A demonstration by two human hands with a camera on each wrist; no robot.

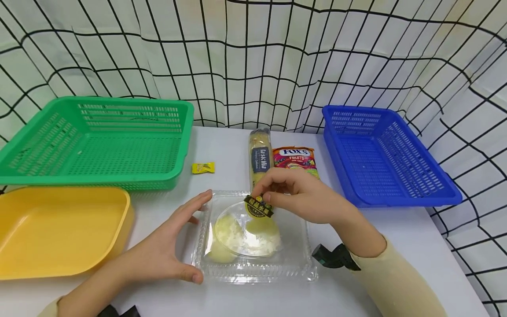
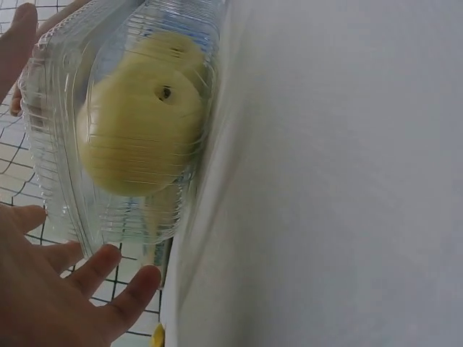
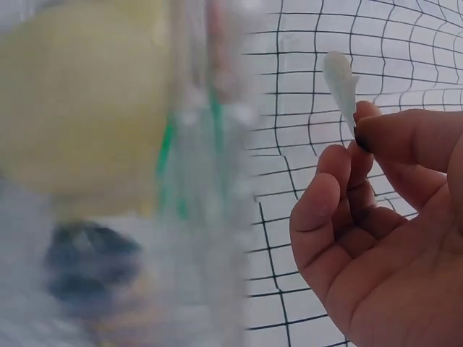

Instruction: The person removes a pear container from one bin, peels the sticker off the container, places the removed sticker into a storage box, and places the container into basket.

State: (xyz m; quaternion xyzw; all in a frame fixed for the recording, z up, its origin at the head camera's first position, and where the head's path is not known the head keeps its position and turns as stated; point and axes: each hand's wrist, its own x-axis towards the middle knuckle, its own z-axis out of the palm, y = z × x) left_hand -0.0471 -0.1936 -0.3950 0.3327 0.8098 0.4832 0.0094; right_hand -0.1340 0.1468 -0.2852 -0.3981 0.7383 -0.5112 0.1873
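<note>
The clear box (image 1: 255,235) of yellow fruit sits mid tabletop (image 1: 356,286). Left hand (image 1: 166,246) rests flat-fingered against its side, right hand (image 1: 301,193) pinches the black sticker (image 1: 259,207). Yank too hard and the sticker probably tears, or the box skids

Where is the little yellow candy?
In the head view, the little yellow candy lies on the white table, left of centre, just right of the green basket.

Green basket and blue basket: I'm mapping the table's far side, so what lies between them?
In the head view, between the green basket and the blue basket lie a small yellow candy, an upright biscuit roll and a Fox's candy bag.
</note>
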